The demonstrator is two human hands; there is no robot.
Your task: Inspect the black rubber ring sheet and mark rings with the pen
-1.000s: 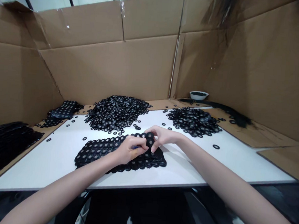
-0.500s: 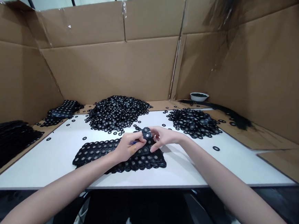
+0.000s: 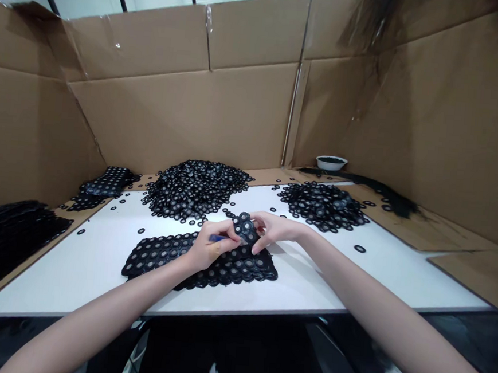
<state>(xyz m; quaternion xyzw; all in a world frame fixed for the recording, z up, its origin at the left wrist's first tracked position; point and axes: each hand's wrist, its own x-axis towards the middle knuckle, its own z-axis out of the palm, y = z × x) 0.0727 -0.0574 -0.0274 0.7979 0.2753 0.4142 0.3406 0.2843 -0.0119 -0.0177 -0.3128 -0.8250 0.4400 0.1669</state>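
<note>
Fingers [image 3: 229, 246] of the left hand [image 3: 208, 247] pinched a blue tool [image 3: 216, 238], its tip by the raised flap [image 3: 242, 224] of the black ring mat [image 3: 157, 253]. The right hand [image 3: 275, 230] grasped the flap's right edge. The mat lay on the white board [image 3: 332, 273], nearer than the left heap [image 3: 195, 189] and right heap [image 3: 323, 205].

Mostly on flat white board [image 3: 73, 276]: large black-ring heap [image 3: 195, 189] straight behind black ring-patterned sheet [image 3: 160, 251], smaller black-ring heap [image 3: 323, 206] behind-right.
</note>
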